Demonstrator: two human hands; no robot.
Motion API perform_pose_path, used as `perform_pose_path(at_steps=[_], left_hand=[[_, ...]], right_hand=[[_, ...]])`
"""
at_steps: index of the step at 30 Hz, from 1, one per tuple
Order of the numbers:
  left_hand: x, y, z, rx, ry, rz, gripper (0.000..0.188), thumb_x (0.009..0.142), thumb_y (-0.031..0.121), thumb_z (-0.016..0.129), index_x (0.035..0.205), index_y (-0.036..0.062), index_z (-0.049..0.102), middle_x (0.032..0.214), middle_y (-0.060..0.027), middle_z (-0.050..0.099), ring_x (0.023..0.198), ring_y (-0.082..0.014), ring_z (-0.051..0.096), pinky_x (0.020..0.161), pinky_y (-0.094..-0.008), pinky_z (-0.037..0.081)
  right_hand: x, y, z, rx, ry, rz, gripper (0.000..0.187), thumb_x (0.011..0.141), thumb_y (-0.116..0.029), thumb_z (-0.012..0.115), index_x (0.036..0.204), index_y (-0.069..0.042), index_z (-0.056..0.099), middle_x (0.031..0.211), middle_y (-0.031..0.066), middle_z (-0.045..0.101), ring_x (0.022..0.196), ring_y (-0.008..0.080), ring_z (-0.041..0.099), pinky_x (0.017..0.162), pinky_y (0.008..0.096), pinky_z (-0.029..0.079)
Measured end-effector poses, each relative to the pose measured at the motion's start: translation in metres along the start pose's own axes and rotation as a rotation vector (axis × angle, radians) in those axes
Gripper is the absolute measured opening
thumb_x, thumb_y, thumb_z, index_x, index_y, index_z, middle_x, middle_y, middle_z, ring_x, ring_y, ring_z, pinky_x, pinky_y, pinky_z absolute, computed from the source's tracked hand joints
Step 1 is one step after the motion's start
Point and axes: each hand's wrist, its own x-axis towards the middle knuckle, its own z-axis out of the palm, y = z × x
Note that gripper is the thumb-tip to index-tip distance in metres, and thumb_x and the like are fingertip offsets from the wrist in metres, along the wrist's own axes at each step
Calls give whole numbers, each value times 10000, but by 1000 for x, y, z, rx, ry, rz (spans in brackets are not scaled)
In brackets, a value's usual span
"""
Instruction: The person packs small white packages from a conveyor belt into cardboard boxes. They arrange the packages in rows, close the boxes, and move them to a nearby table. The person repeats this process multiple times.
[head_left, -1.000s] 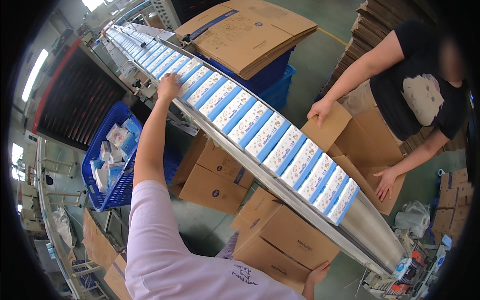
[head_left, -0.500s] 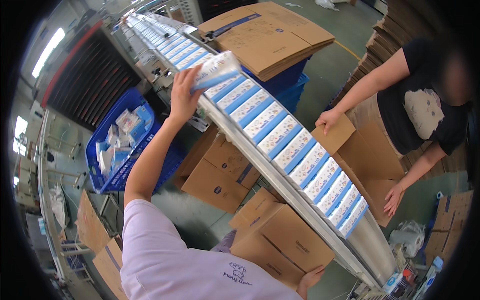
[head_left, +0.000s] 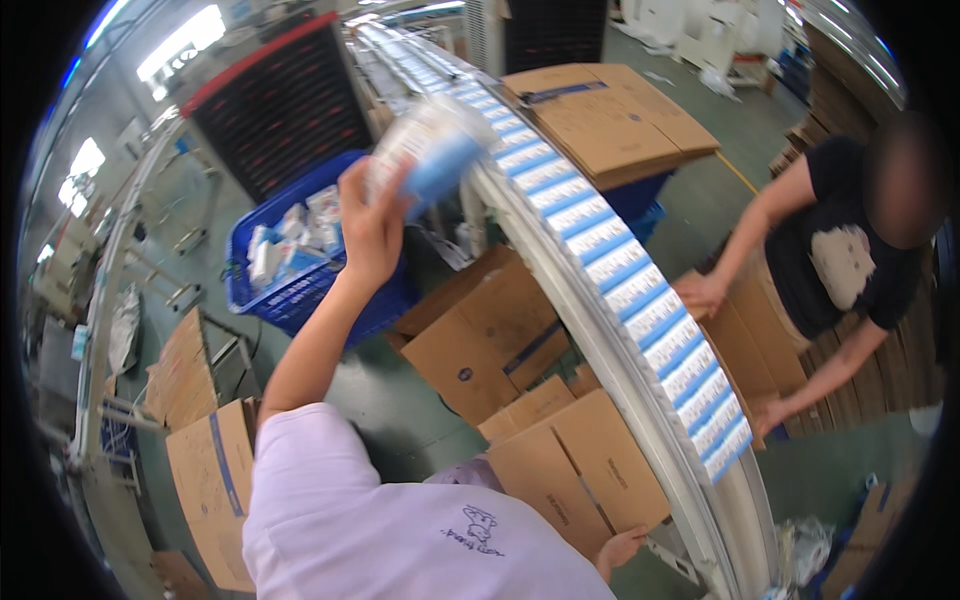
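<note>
One white-and-blue tissue pack (head_left: 437, 158) is up in the air, kinda blurry, with the left hand (head_left: 378, 222)'s grip wrapped around its end, near the conveyor (head_left: 738, 515) and its long row of matching packs (head_left: 648, 318). Right hand (head_left: 622, 547) is touching the lower edge of a cardboard box (head_left: 572, 478); can't tell if that grip's actually closed. Blue plastic basket (head_left: 300, 312) sits off left.
</note>
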Motion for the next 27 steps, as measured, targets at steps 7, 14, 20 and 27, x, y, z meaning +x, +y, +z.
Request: perform_pose_path(at_steps=[7, 14, 20, 27], left_hand=[[-150, -91, 44, 111, -837, -576, 453, 703, 208, 636, 1136, 118, 539, 1308, -282, 343, 1142, -416, 418, 919, -470, 395], [-311, 48, 98, -484, -1651, -356, 445, 774, 335, 625, 1098, 31, 591, 993, -186, 623, 923, -334, 585, 807, -391, 459], [-356, 105, 183, -415, -1626, -833, 784, 771, 649, 486, 1254, 31, 460, 1205, -183, 529, 1118, -321, 494, 926, -384, 394], [-318, 174, 178, -1237, -1948, -1253, 812, 783, 703, 423, 1342, 115, 389, 1278, -52, 482, 1145, -139, 449, 969, -290, 343]], right_hand=[[-21, -30, -4, 96, -8, -52, 629, 922, -486, 237, 1087, 56, 511, 1025, 278, 576, 914, 421, 562, 744, 478, 457], [-13, -39, 13, 22, -72, -74, 662, 930, -517, 213, 1129, 55, 481, 1063, 264, 568, 948, 433, 542, 770, 479, 440], [-8, 4, -7, 193, 36, -288, 549, 964, -406, 306, 1158, 74, 491, 1168, 245, 526, 1037, 344, 519, 894, 382, 394], [69, 135, -16, 625, -328, -86, 580, 943, -468, 340, 1254, 8, 452, 1184, 155, 535, 1053, 238, 510, 899, 329, 397]])
